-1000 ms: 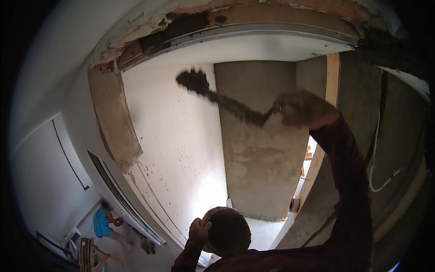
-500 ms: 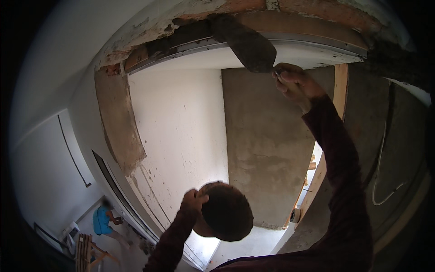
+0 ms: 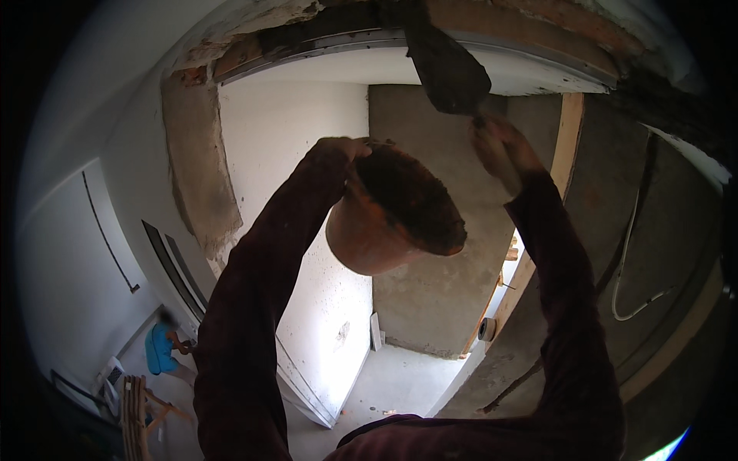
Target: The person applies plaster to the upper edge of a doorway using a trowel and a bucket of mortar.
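Observation:
My left hand [image 3: 350,147] grips the rim of a reddish-brown bucket [image 3: 367,234], raised in front of me and tilted. Dark, wet-looking mortar [image 3: 411,188] coats or fills its inside. With my right hand [image 3: 503,152] I hold a trowel [image 3: 452,73] by its handle, up and to the right of the bucket. The trowel's dark blade points up, and its far end overlaps the rough strip above the opening; whether it touches there I cannot tell. Dark mortar [image 3: 323,31] covers part of that strip to the left of the blade.
A metal-edged lintel [image 3: 307,52] spans the top of the opening, with a timber post [image 3: 567,146] at right. A cable [image 3: 626,265] hangs on the dark wall. At lower left a person in blue [image 3: 160,349] stands by a wooden trestle [image 3: 137,415].
My left hand has lifted the bucket from low in the opening up toward the trowel. The trowel and my right hand have shifted slightly right. The view has also moved a little.

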`<state>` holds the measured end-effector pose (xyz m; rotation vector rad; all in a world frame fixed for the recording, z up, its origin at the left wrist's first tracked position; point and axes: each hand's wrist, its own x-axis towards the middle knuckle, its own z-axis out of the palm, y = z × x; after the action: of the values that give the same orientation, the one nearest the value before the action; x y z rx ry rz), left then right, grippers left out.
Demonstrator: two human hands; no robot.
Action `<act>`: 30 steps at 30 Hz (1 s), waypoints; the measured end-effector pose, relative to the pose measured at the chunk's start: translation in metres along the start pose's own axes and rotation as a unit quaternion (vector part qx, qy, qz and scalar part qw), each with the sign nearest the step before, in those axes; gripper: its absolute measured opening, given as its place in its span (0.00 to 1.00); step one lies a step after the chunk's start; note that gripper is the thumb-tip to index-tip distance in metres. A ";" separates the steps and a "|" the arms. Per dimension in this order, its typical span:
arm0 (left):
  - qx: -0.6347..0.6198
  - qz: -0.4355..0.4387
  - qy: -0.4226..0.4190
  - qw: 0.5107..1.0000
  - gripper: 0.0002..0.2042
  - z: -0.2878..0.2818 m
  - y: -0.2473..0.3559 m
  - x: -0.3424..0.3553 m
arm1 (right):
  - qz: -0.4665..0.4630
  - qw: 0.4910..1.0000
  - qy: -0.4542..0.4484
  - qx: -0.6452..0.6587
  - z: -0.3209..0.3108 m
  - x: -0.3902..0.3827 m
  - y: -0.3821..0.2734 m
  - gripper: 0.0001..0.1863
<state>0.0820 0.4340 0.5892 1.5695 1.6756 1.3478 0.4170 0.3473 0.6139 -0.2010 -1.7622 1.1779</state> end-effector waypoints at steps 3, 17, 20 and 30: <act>0.020 -0.008 -0.015 1.000 0.18 0.004 0.025 0.004 | 0.033 0.991 0.038 -0.124 0.020 -0.037 -0.015 0.14; 0.093 0.012 -0.106 0.990 0.16 0.031 0.020 -0.079 | -0.352 0.308 0.033 -0.883 0.062 -0.014 -0.122 0.09; 0.184 0.047 -0.106 0.976 0.15 0.030 0.018 -0.084 | -0.303 0.312 0.072 -0.898 0.059 0.005 -0.120 0.10; 0.411 0.188 -0.144 0.880 0.21 0.048 -0.016 0.030 | -0.223 0.334 0.046 -0.915 0.033 0.002 -0.135 0.09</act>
<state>0.1088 0.4798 0.5643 2.5247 1.9176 0.4599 0.4378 0.2583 0.7187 -0.9140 -1.8736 -1.6869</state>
